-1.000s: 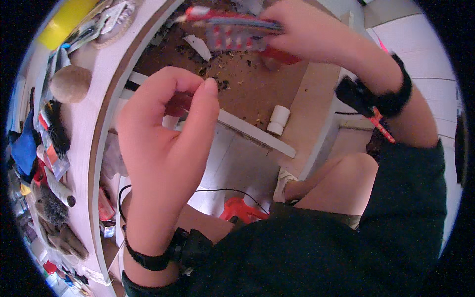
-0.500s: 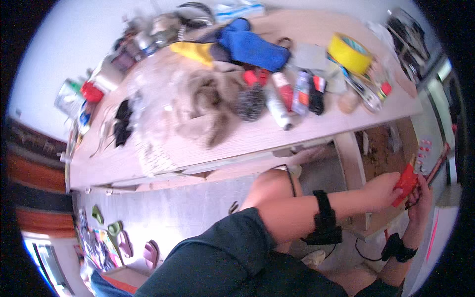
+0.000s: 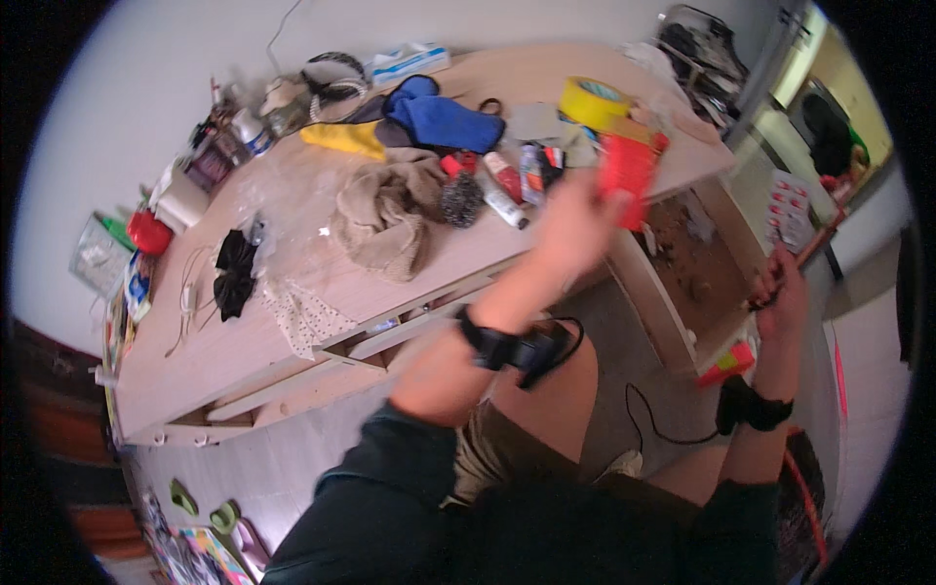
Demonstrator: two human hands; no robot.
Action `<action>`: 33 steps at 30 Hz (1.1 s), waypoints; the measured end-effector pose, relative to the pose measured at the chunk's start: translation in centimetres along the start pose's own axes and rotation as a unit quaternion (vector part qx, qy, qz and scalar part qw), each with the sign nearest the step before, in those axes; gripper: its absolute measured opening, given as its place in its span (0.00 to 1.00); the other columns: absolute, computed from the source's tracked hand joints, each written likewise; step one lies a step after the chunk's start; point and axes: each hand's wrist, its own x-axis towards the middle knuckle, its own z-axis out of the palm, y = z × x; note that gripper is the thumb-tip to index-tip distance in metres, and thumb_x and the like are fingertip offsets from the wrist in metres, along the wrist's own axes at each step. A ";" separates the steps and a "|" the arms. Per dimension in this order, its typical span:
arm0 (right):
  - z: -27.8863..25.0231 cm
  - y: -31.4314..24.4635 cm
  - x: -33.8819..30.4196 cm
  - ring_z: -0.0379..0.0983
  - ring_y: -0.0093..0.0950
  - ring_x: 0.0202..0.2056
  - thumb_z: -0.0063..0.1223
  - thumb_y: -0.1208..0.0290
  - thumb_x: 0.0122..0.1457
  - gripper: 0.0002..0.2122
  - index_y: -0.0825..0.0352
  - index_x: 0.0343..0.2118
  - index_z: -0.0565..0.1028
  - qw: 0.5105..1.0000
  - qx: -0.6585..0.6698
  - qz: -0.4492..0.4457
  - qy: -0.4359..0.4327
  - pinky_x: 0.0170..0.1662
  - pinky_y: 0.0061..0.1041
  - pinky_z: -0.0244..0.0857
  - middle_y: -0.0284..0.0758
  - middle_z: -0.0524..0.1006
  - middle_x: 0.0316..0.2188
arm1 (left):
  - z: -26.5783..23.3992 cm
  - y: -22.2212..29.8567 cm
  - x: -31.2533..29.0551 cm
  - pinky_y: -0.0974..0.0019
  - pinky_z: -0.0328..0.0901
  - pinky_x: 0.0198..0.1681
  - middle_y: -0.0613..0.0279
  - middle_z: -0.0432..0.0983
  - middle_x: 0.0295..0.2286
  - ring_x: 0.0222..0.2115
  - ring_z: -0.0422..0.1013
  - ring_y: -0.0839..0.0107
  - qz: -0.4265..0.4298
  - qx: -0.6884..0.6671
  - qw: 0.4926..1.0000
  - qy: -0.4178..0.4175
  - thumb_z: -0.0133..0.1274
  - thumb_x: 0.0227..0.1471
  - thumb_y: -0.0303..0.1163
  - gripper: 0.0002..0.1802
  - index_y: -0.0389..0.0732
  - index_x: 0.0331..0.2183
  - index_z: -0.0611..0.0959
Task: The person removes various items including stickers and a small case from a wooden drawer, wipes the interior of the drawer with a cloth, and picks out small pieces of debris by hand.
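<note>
My left hand (image 3: 577, 222), blurred by motion, is closed on a flat red packet (image 3: 627, 177) over the right end of the table. Just beyond the packet is a roll of yellow tape (image 3: 593, 101). My right hand (image 3: 783, 297) is at the right, beside a pulled-out drawer (image 3: 704, 283). It grips a silvery blister pack (image 3: 790, 207) with red pills and a thin reddish-brown stick-like thing (image 3: 825, 234). A small dark thing also shows at its fingers, too unclear to name. Bits of litter lie in the drawer.
On the table (image 3: 283, 361) lie a beige knitted cloth (image 3: 385, 219), a blue cloth (image 3: 444, 115), a steel scrubber (image 3: 461, 200), several tubes and a black bow (image 3: 234, 273). A red-and-yellow box (image 3: 726, 363) sits below the drawer. A black cable (image 3: 643, 419) runs across the floor.
My left hand has carried the red packet away from my right hand, left and up over the table's edge. The right hand keeps the blister pack. The view has shifted, showing more of the drawer.
</note>
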 end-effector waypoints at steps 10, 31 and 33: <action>-1.0 -0.2 -5.3 0.53 0.14 0.12 0.51 0.72 0.53 0.08 0.63 0.22 0.65 0.999 -0.023 -0.018 0.041 0.12 0.17 0.45 0.26 0.62 0.14 | -17.8 -2.2 -2.1 0.79 0.59 0.20 0.68 0.72 0.23 0.19 0.65 0.83 -0.131 -0.040 0.986 -0.092 0.45 0.54 0.32 0.10 0.37 0.36 0.74; -4.4 4.6 -5.0 0.53 0.13 0.10 0.54 0.69 0.51 0.09 0.63 0.22 0.67 0.990 0.041 0.127 -0.044 0.11 0.14 0.45 0.24 0.62 0.11 | -3.4 -4.9 16.8 0.75 0.62 0.27 0.63 0.71 0.32 0.31 0.67 0.77 -0.207 0.127 0.966 -0.091 0.49 0.52 0.44 0.26 0.34 0.46 0.71; -3.7 4.3 -5.2 0.53 0.13 0.10 0.54 0.69 0.51 0.09 0.64 0.21 0.67 0.985 0.063 0.151 -0.059 0.12 0.15 0.45 0.23 0.62 0.11 | -0.1 -1.8 14.7 0.66 0.61 0.39 0.58 0.69 0.40 0.41 0.64 0.69 -0.079 0.115 0.980 -0.142 0.45 0.51 0.54 0.33 0.37 0.48 0.68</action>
